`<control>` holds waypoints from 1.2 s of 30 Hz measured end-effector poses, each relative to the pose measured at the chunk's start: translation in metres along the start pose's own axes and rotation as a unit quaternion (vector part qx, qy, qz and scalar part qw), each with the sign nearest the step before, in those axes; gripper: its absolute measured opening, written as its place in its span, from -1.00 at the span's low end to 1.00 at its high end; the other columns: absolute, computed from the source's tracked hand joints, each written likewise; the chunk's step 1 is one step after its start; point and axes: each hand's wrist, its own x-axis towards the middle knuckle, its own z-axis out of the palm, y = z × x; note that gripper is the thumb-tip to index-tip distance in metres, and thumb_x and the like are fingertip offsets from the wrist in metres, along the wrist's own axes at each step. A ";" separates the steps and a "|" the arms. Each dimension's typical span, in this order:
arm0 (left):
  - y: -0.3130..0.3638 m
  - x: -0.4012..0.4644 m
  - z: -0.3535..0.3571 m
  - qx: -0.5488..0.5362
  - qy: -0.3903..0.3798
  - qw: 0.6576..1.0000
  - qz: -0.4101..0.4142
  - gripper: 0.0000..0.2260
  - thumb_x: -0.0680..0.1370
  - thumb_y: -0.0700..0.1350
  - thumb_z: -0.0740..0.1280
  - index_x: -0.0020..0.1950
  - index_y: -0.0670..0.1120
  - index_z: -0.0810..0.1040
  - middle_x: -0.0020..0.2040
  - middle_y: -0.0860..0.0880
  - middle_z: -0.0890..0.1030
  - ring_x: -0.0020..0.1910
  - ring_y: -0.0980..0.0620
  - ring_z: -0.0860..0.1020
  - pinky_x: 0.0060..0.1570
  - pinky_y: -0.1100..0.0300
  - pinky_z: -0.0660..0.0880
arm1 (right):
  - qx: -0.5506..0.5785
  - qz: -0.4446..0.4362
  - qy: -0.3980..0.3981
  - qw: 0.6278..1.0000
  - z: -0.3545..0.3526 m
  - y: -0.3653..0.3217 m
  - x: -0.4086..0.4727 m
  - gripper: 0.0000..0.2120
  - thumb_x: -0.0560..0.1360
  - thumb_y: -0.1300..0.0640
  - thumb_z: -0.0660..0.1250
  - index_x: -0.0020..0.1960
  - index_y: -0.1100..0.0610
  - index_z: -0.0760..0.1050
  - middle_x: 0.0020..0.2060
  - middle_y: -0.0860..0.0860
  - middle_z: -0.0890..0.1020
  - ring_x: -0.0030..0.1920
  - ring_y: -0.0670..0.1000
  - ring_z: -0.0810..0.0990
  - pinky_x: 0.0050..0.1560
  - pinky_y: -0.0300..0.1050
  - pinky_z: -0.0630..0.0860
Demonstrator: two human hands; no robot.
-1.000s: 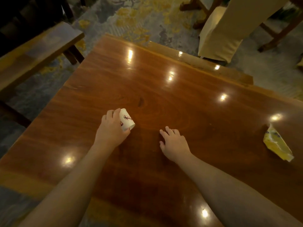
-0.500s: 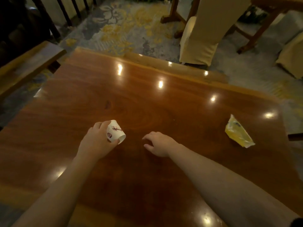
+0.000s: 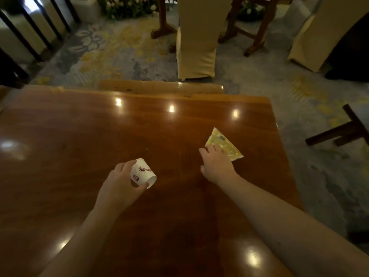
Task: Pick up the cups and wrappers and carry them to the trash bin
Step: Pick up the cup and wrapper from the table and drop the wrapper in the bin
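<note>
A small white paper cup (image 3: 143, 173) with red print lies tilted on its side in my left hand (image 3: 119, 186), held just above the glossy wooden table (image 3: 79, 146). A crumpled yellow wrapper (image 3: 224, 143) lies flat on the table near its right edge. My right hand (image 3: 216, 163) reaches over to it, fingers spread, fingertips touching the wrapper's near left corner. The hand holds nothing. No trash bin is in view.
A wooden bench (image 3: 159, 87) runs along the table's far edge. Behind it stands a cream-covered chair (image 3: 196, 41), with another covered chair (image 3: 311, 37) at the far right. Dark furniture legs (image 3: 343, 132) stand on the patterned carpet to the right.
My right hand has travelled right across the table to the yellow wrapper and now touches it. My left hand has lifted the cup slightly. The view has swung to the right.
</note>
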 end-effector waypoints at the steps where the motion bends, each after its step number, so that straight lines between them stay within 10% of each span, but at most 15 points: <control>1: 0.010 0.000 0.004 0.007 -0.003 1.000 0.003 -0.21 0.35 0.19 0.53 0.49 0.02 0.30 0.36 -0.06 0.46 0.25 -0.07 0.48 0.10 -0.09 0.54 | -0.020 0.023 -0.002 1.000 0.002 0.015 0.000 -0.50 0.48 0.01 0.38 0.37 0.07 0.34 0.30 0.11 0.46 0.33 0.19 0.39 0.31 0.19 0.42; 16: 0.042 -0.024 -0.006 0.044 0.026 0.999 0.011 -0.24 0.35 0.20 0.52 0.48 0.07 0.32 0.35 -0.03 0.46 0.26 -0.05 0.46 0.07 -0.06 0.51 | -0.061 0.029 0.004 0.998 0.022 0.078 0.000 -0.77 0.55 0.19 0.25 0.20 0.06 0.46 0.10 0.06 0.59 0.08 0.09 0.53 -0.05 0.00 0.57; 36: -0.039 -0.184 -0.060 -0.024 0.080 0.995 0.059 -0.24 0.34 0.21 0.52 0.47 0.09 0.31 0.33 0.03 0.46 0.22 0.02 0.45 0.06 0.04 0.49 | -0.018 -0.027 0.145 0.989 -0.014 -0.081 -0.213 -0.80 0.46 0.05 0.41 0.06 0.05 0.55 -0.04 0.00 0.64 -0.06 0.01 0.55 -0.19 -0.11 0.56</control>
